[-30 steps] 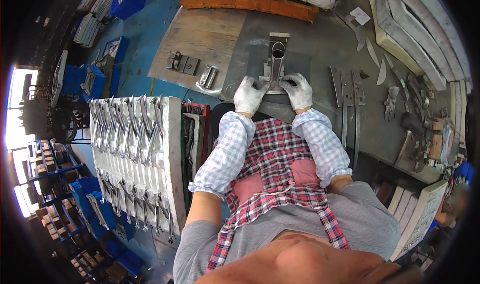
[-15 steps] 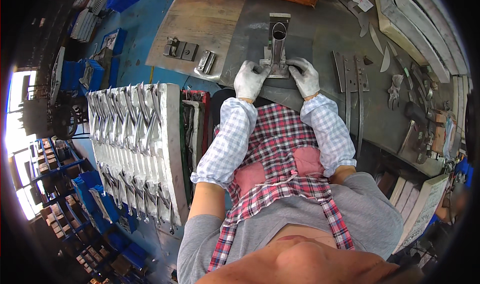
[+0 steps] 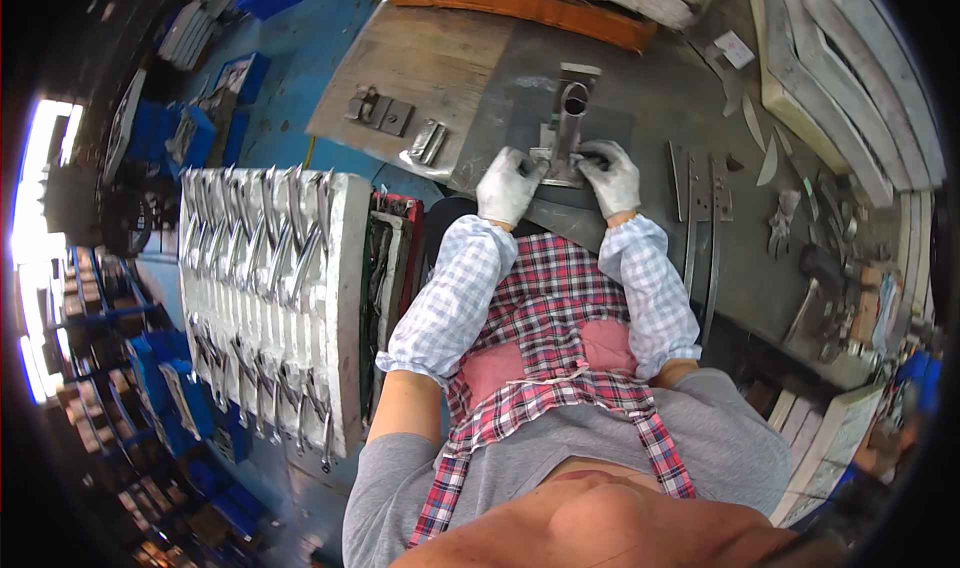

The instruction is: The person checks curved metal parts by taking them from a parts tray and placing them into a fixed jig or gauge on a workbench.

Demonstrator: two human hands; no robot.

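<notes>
On the grey metal worktop stands a steel fixture point(image 3: 568, 133), with an upright round tube rising from a flat base. My left hand point(image 3: 507, 186), in a whitish work glove, is at the left of that base, thumb and fingers drawn together. At the right of the base, my right hand point(image 3: 612, 176), gloved alike, has its fingers curled in a pinch against the lower fixture. Dark smudges cover the glove fingertips. Whatever small part lies between the fingers is too hidden to make out.
A clamp-like metal block point(image 3: 380, 111) and a smaller block point(image 3: 428, 142) lie left on the worktop. Long bars with drilled plates point(image 3: 700, 203) lie right, near curved metal strips point(image 3: 768, 161). A rack of curved metal parts point(image 3: 260, 228) stands at my left. An orange beam point(image 3: 520, 13) borders the back.
The whole view has shifted slightly, so the worktop and fixture sit lower and further right in the picture. Both hands stay at the fixture base with nearly the same grip.
</notes>
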